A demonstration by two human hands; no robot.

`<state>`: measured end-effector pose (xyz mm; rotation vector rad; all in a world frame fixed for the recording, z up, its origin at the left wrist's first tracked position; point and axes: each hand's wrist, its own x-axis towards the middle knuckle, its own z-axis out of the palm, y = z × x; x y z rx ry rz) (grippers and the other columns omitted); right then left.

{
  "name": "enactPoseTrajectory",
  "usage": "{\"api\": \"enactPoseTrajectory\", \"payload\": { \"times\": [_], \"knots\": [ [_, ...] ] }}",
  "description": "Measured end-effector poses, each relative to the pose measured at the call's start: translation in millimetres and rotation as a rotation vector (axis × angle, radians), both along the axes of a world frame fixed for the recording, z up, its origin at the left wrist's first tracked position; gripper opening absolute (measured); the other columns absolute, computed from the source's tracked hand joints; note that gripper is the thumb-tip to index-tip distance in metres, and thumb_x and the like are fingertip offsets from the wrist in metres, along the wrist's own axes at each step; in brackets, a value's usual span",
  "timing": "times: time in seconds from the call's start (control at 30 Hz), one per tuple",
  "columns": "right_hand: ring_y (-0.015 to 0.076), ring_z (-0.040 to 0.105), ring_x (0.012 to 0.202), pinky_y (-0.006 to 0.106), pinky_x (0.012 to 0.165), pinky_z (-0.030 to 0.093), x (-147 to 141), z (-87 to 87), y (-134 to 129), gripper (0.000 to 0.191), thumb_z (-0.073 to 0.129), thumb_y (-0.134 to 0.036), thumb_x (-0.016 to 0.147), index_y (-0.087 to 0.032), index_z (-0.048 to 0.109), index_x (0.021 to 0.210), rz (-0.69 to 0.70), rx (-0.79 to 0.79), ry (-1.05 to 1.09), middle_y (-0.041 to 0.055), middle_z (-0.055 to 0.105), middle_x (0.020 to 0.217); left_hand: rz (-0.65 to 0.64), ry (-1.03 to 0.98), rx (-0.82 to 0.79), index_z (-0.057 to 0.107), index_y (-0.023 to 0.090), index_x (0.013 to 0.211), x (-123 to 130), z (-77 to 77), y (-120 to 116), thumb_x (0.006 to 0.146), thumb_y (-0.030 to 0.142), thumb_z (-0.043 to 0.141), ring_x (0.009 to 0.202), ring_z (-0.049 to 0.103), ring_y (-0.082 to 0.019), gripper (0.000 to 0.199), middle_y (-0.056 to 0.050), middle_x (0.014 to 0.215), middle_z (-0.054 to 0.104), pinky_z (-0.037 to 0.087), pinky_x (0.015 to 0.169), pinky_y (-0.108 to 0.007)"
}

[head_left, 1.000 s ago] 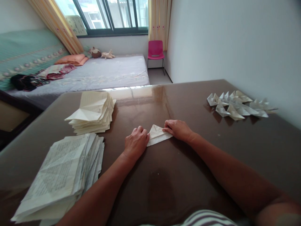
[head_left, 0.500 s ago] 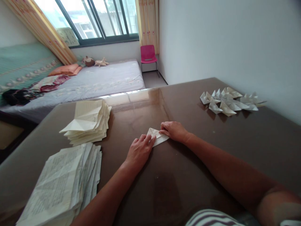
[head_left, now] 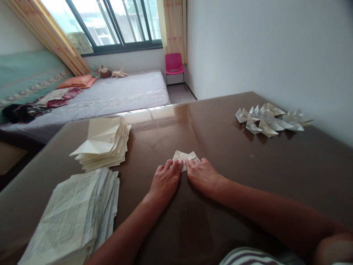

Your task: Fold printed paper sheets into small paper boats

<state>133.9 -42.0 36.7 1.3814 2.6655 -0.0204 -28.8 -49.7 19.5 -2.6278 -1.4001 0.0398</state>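
Note:
A small sheet of folded paper [head_left: 179, 155] lies on the brown table, its two upper corners standing out as points. On its left half my left hand [head_left: 167, 176] is closed, fingers bent together and pinning the paper down. My right hand [head_left: 202, 173] grips the right half, its fingers close together and pressed along the fold near the middle. The fingertips of both hands almost meet at the centre, and they hide the paper's lower edge.
Left of my hands are a stack of cream paper sheets [head_left: 103, 138] and a stack of printed sheets [head_left: 67, 211]. Several folded paper boats [head_left: 268, 123] stand at the far right of the glossy table [head_left: 154, 129], near the wall. Beyond are a bed [head_left: 124, 90] and a pink chair [head_left: 174, 64].
My right hand has moved down and slightly left, from pinching the paper's right end to pressing near its middle. A pointed right corner now shows. My left hand stays nearly in place.

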Motion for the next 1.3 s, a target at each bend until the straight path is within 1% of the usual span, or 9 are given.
{"api": "enactPoseTrajectory", "payload": {
  "times": [0.13, 0.33, 0.53, 0.7, 0.77, 0.87, 0.97, 1.13, 1.3],
  "knots": [
    [0.024, 0.067, 0.078, 0.034, 0.059, 0.049, 3, 1.6, 3, 0.036, 0.039, -0.003, 0.086, -0.004, 0.062, 0.114, -0.074, -0.015, -0.037, 0.0226, 0.067, 0.099, 0.019, 0.022, 0.013, 0.044, 0.015, 0.134, 1, -0.6, -4, 0.094, 0.018, 0.041, 0.108, 0.049, -0.025, 0.041, -0.012, 0.122, 0.056, 0.044, 0.078, -0.037],
    [0.0219, 0.069, 0.079, 0.028, 0.06, 0.051, 7, 11.5, 5, 0.038, 0.043, -0.006, 0.086, -0.001, 0.058, 0.121, -0.116, -0.04, -0.086, 0.025, 0.068, 0.095, 0.041, 0.065, 0.116, 0.051, 0.008, 0.127, 1, -1.5, -11, 0.091, 0.013, 0.045, 0.101, 0.052, -0.025, 0.037, -0.013, 0.109, 0.059, 0.043, 0.084, -0.039],
    [0.0229, 0.069, 0.08, 0.027, 0.06, 0.051, 10, 13.4, 10, 0.037, 0.044, -0.011, 0.088, 0.0, 0.059, 0.12, -0.168, -0.052, -0.1, 0.026, 0.068, 0.094, 0.079, 0.094, 0.175, 0.066, 0.008, 0.103, 0, 2.4, -17, 0.086, 0.007, 0.049, 0.09, 0.054, -0.025, 0.024, -0.011, 0.092, 0.06, 0.042, 0.087, -0.043],
    [0.0234, 0.069, 0.081, 0.028, 0.061, 0.051, 8, 10.0, 9, 0.038, 0.046, -0.009, 0.088, 0.0, 0.057, 0.123, -0.199, -0.046, -0.087, 0.0267, 0.068, 0.093, 0.103, 0.106, 0.185, 0.068, 0.006, 0.092, 2, 3.4, -19, 0.084, 0.005, 0.048, 0.084, 0.054, -0.025, 0.022, -0.012, 0.086, 0.059, 0.043, 0.085, -0.044],
    [0.0229, 0.069, 0.08, 0.029, 0.062, 0.05, 4, 6.3, 5, 0.042, 0.043, -0.005, 0.087, 0.001, 0.054, 0.127, -0.183, -0.025, -0.086, 0.0263, 0.068, 0.093, 0.105, 0.114, 0.194, 0.068, 0.005, 0.093, 4, 2.3, -19, 0.084, 0.004, 0.047, 0.085, 0.054, -0.025, 0.023, -0.013, 0.087, 0.06, 0.043, 0.085, -0.043],
    [0.0225, 0.069, 0.077, 0.031, 0.061, 0.051, -3, 0.6, -1, 0.048, 0.039, -0.002, 0.088, 0.003, 0.044, 0.135, -0.099, 0.003, -0.073, 0.0239, 0.069, 0.092, 0.099, 0.125, 0.197, 0.069, 0.004, 0.094, 6, 1.2, -18, 0.084, 0.005, 0.047, 0.086, 0.054, -0.026, 0.024, -0.013, 0.088, 0.06, 0.043, 0.086, -0.043],
    [0.0217, 0.069, 0.075, 0.031, 0.061, 0.051, -5, -0.2, -3, 0.05, 0.038, -0.004, 0.089, 0.001, 0.04, 0.139, -0.044, -0.008, -0.057, 0.0215, 0.07, 0.091, 0.102, 0.12, 0.188, 0.069, 0.005, 0.091, 6, 2.1, -18, 0.084, 0.005, 0.046, 0.084, 0.055, -0.025, 0.024, -0.012, 0.086, 0.06, 0.043, 0.086, -0.044],
    [0.0224, 0.07, 0.076, 0.029, 0.059, 0.051, 2, 8.6, 4, 0.047, 0.039, -0.002, 0.087, 0.005, 0.046, 0.133, -0.094, -0.06, -0.095, 0.0248, 0.07, 0.091, 0.109, 0.114, 0.177, 0.069, 0.006, 0.088, 6, 5.2, -18, 0.083, 0.003, 0.046, 0.083, 0.055, -0.025, 0.025, -0.012, 0.084, 0.06, 0.043, 0.085, -0.045],
    [0.0235, 0.071, 0.081, 0.028, 0.063, 0.052, 13, 14.3, 16, 0.038, 0.045, -0.008, 0.087, -0.002, 0.06, 0.121, -0.154, -0.083, -0.085, 0.0251, 0.07, 0.092, 0.126, 0.114, 0.147, 0.07, 0.007, 0.088, 4, 10.2, -17, 0.083, 0.005, 0.048, 0.084, 0.057, -0.026, 0.023, -0.012, 0.083, 0.061, 0.043, 0.084, -0.044]
  ]
}}
